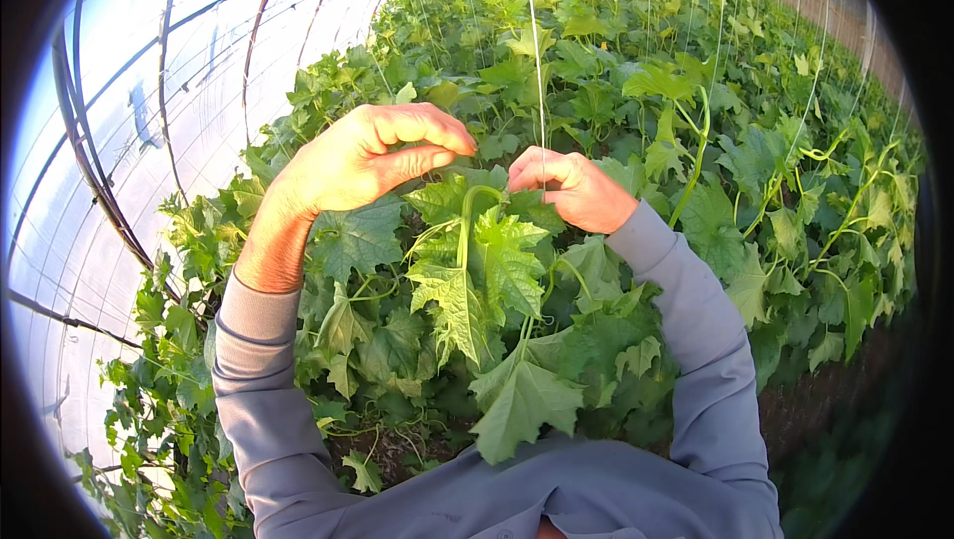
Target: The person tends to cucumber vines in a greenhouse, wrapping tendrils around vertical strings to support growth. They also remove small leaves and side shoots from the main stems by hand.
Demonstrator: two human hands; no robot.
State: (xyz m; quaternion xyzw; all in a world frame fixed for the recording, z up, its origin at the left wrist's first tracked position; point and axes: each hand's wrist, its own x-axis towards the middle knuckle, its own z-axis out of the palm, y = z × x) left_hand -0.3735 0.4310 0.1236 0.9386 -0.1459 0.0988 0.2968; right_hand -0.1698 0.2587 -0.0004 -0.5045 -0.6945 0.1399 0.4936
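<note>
My left hand (387, 155) is raised at the upper middle, thumb and fingertips near each other; whether something thin is between them cannot be told. My right hand (570, 187) has its fingers curled beside the bent top of a vine stem (466, 230), and what is between its fingertips is hidden. A white string (535, 55) hangs from above and passes in front of the right hand. Lobed green leaves (510, 263) droop from the vine below both hands. One large leaf (522, 401) hangs lower, close to the grey shirt.
Dense rows of climbing vines (596, 40) fill the background, with more hanging strings (721, 25) among them. At left stands a plastic-film greenhouse wall (127, 159) with curved ribs (165, 69). Bent vine stems (697, 159) rise at right. Dark soil (827, 397) shows at lower right.
</note>
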